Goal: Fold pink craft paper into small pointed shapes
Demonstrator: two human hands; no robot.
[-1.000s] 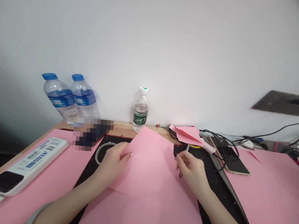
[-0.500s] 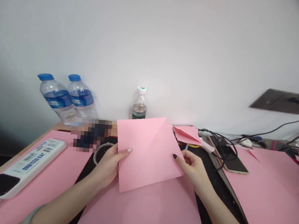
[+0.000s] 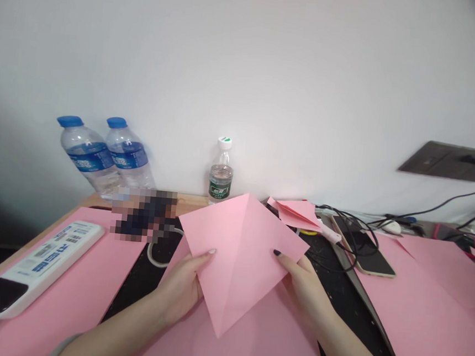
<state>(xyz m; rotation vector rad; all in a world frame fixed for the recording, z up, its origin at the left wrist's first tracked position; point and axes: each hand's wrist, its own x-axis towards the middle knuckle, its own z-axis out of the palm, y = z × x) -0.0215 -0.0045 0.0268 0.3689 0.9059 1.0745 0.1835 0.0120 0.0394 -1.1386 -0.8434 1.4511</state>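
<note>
Between my hands is a square sheet of pink paper (image 3: 234,261), turned so a corner points toward me, with a crease running from its far corner to its near one. My left hand (image 3: 184,281) grips the left edge, thumb on top and fingers underneath. On the right side, my right hand (image 3: 301,280) pinches the sheet the same way, its dark-nailed thumb on top. Below the held sheet lies a larger pink sheet (image 3: 265,341) on a black mat (image 3: 354,315).
To the left are a white power bank (image 3: 42,266) with a cable, two blue-capped bottles (image 3: 129,154) and a pixelated patch. A small bottle (image 3: 221,176) stands by the wall. Folded pink paper (image 3: 298,214), a phone (image 3: 364,247), black cables and pink sheets (image 3: 438,306) lie to the right.
The held sheet has been rotated from roughly square-on to a diamond position, and its full crease now shows. Both hands have come slightly nearer and lower along its edges.
</note>
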